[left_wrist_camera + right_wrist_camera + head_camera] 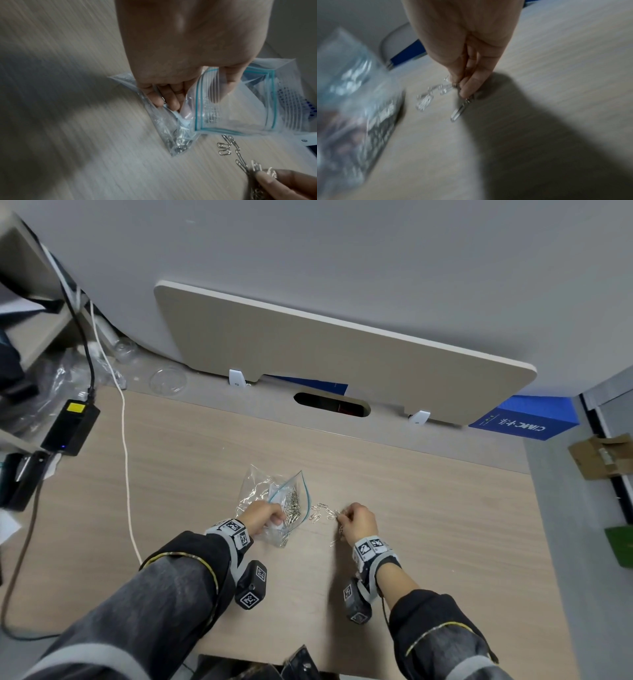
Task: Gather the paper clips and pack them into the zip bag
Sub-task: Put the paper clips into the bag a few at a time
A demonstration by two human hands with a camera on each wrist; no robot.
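A clear zip bag [287, 501] with a blue seal strip lies on the wooden desk, many silver paper clips inside it. My left hand [263, 517] grips the bag's edge beside the mouth [223, 102], thumb against the plastic and fingers curled into it. Several loose paper clips [320, 511] lie on the desk just right of the bag [228, 148]. My right hand [356, 522] pinches a small bunch of paper clips [462, 92] at its fingertips, right at the loose ones. The right wrist view is blurred; the bag [359, 108] shows at its left.
A white cable [126, 460] runs down the desk's left side beside a black power adapter [70, 428]. A beige divider panel [342, 350] stands behind the desk, with a cable slot [332, 404] below it. A blue box [524, 416] sits at the back right.
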